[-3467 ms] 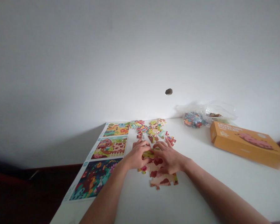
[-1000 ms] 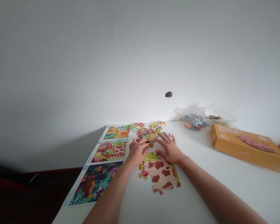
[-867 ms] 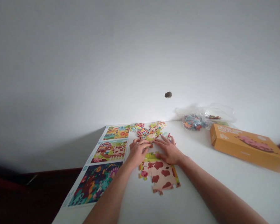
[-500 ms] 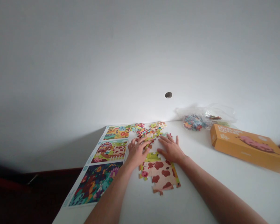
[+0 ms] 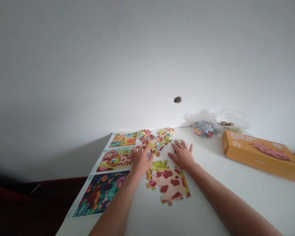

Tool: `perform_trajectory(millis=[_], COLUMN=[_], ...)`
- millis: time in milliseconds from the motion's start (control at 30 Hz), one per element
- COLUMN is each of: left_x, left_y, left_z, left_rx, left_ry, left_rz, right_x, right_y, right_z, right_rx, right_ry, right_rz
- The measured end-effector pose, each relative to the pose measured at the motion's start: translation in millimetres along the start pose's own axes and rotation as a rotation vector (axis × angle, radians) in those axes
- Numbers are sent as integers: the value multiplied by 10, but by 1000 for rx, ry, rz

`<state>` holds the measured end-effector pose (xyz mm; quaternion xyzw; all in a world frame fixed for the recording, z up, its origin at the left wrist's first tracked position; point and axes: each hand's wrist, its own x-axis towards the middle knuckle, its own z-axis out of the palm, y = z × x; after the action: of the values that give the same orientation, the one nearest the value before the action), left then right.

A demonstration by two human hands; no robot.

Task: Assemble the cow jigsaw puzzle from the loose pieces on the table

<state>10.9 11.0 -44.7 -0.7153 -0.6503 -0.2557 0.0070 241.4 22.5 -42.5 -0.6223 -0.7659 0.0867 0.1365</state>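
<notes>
A partly joined jigsaw puzzle [image 5: 171,183] lies on the white table, showing a cow with brown patches and a green strip along its top. Beyond it, loose puzzle pieces [image 5: 164,137] are spread toward the wall, some overlapping. My left hand [image 5: 140,160] rests left of the loose pieces with its fingers apart and bent, near the edge of the picture sheet. My right hand [image 5: 183,156] lies with fingers spread, just above the puzzle's upper right corner. It covers part of a piece or two; I see nothing held in either hand.
On the left lies a sheet with three printed pictures [image 5: 115,158], close to the table's left edge. An orange puzzle box [image 5: 260,154] stands at the right. Clear plastic bags with puzzle pieces [image 5: 203,127] sit against the white wall [image 5: 147,65], which has a small hole [image 5: 177,99].
My hands have moved apart, the left one leftward and the right one rightward. Between them, loose pieces have shifted, and the red barn pieces now lie more exposed. The green strip at the puzzle's top is uncovered.
</notes>
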Motion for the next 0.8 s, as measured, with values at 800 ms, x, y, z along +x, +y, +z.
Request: perform_trajectory(millis=[800], left_x=[49], left_y=[-52], left_z=[-36], left_rx=[11], left_ry=[-3], left_rz=[-53], right_x=[284], right_y=[31], right_z=[15], right_rx=[112], right_ry=[114], right_rz=[-121])
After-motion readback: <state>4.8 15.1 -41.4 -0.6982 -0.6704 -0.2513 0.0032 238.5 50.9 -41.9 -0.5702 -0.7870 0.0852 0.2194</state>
